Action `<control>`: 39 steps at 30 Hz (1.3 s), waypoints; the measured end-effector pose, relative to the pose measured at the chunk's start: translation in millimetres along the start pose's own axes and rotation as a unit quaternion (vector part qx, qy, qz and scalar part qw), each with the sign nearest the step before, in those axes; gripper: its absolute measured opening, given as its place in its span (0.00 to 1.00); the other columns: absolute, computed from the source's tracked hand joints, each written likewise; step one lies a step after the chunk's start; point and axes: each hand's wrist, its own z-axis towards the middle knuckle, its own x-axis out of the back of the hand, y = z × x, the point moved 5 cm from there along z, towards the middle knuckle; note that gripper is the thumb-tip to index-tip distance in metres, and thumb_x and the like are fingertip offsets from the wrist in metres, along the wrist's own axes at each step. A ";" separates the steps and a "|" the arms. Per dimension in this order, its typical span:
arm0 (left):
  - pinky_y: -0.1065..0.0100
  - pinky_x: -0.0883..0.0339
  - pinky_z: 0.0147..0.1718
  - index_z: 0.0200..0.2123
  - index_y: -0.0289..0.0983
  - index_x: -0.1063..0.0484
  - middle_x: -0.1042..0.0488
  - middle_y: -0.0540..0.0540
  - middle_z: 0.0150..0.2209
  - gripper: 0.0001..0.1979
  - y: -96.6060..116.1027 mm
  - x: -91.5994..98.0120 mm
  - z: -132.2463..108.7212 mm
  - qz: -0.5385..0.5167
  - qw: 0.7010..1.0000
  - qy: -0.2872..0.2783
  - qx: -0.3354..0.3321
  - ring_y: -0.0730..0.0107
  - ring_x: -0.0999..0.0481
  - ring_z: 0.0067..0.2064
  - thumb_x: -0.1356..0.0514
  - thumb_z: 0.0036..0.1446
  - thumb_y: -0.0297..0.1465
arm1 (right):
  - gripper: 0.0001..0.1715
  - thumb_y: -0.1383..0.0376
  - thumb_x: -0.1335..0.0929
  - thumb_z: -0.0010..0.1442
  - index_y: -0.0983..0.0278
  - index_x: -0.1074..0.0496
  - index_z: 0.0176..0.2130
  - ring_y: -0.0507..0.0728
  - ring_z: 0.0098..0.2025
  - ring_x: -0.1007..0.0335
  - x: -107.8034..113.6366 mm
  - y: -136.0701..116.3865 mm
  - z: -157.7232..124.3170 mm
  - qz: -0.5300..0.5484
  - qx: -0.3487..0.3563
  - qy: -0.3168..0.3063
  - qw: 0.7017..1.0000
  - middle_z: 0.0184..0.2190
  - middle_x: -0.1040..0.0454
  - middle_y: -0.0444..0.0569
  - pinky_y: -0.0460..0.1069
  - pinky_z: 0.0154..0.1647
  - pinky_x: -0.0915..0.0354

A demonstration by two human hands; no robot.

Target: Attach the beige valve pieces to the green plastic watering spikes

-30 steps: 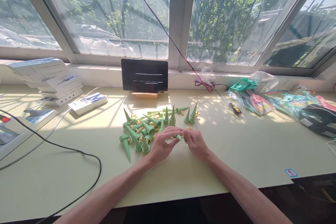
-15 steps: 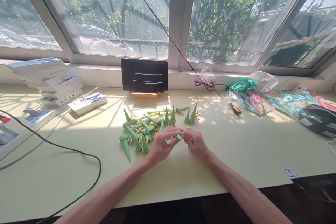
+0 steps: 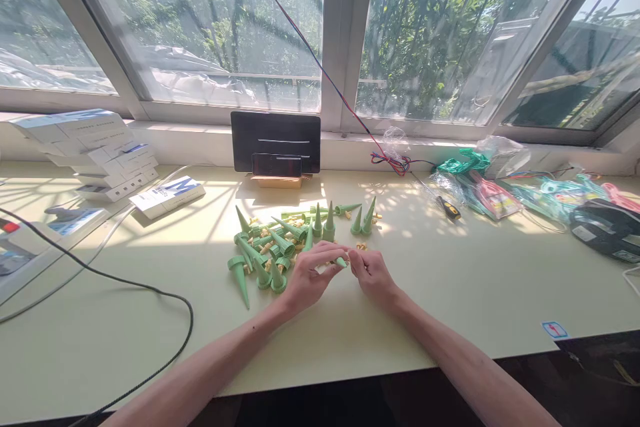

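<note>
- Your left hand point(image 3: 313, 273), centre of the frame; fingers bent and thumb drawn in, pinching a green spike point(image 3: 341, 262) whose body is mostly hidden by the fingers;
- your right hand point(image 3: 374, 275), just right of centre; fingers curled in, fingertips close beside those of your left; you cannot tell from here what, if anything, it grips;
- small yellow fittings point(image 3: 361, 247), just above your right hand in the frame;
- heap of green spikes point(image 3: 283, 246), centre-left, beside and beyond your left hand; some upright, some lying, yellow pieces among them;
- two upright spikes point(image 3: 368, 218), right of the heap, near each other;
- worktop point(image 3: 465, 300), pale, sunlit at its far side;
- dark tablet point(image 3: 275, 130), upper centre, with a phone point(image 3: 277, 165) before it;
- stack of white boxes point(image 3: 100, 153), left; a single box point(image 3: 170, 197) beside it;
- yellow-and-black tool point(image 3: 449, 207), right, near plastic bags point(image 3: 493, 193)
</note>
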 end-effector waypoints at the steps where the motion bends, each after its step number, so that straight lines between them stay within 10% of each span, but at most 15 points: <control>1: 0.61 0.26 0.43 0.40 0.38 0.21 0.20 0.41 0.44 0.07 0.1 0.1 -0.1 0.001 1.000 0.002 -0.004 0.63 0.23 0.44 0.38 0.60 0.25 | 0.30 0.50 0.45 0.71 0.62 0.48 0.21 0.49 0.21 0.55 -0.5 0.4 -0.2 0.010 -0.007 -0.001 1.000 0.17 0.49 0.40 0.48 0.23 0.54; 39: 0.62 0.26 0.41 0.44 0.39 0.23 0.20 0.43 0.45 0.11 1.4 -3.0 -1.6 0.124 0.987 -0.018 -0.098 0.64 0.25 0.45 0.43 0.63 0.23 | 0.37 0.39 0.32 0.55 0.60 0.51 0.20 0.44 0.15 0.64 -12.7 5.3 -1.1 0.309 -0.317 -0.123 0.888 0.14 0.59 0.32 0.43 0.15 0.65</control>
